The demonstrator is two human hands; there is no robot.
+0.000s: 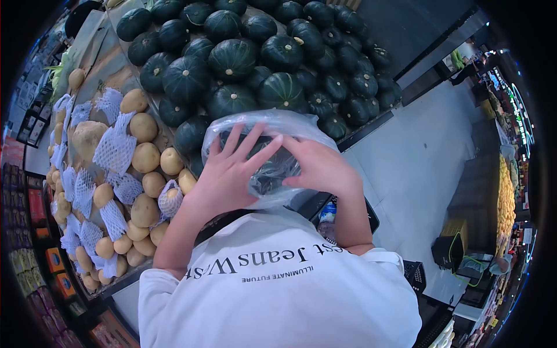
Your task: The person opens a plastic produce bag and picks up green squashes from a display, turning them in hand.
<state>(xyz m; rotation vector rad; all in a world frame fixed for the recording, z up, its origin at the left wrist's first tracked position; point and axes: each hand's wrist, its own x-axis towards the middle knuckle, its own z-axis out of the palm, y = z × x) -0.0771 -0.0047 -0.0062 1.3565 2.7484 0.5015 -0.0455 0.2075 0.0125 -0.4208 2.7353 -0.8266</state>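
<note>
A clear plastic bag [316,124] is spread in front of my chest, its mouth wide around both hands. My left hand [229,171] lies at the bag's left side with its fingers stretched out and spread, their tips at the bag's mouth. From the other side my right hand [322,165] curves round the bag's right edge, thumb and forefinger apart; its other fingers are hidden. Dark green shows between the hands, and I cannot tell whether it lies inside the bag or behind it. Just beyond the bag are dark green pumpkins [232,60].
Potatoes [145,156], some in white foam nets [115,148], fill the stand on the left. A drink bottle [328,214] sits in a black basket [371,217] below my right forearm. Pale floor [406,168] runs along the right, with more produce shelves [505,197] beyond.
</note>
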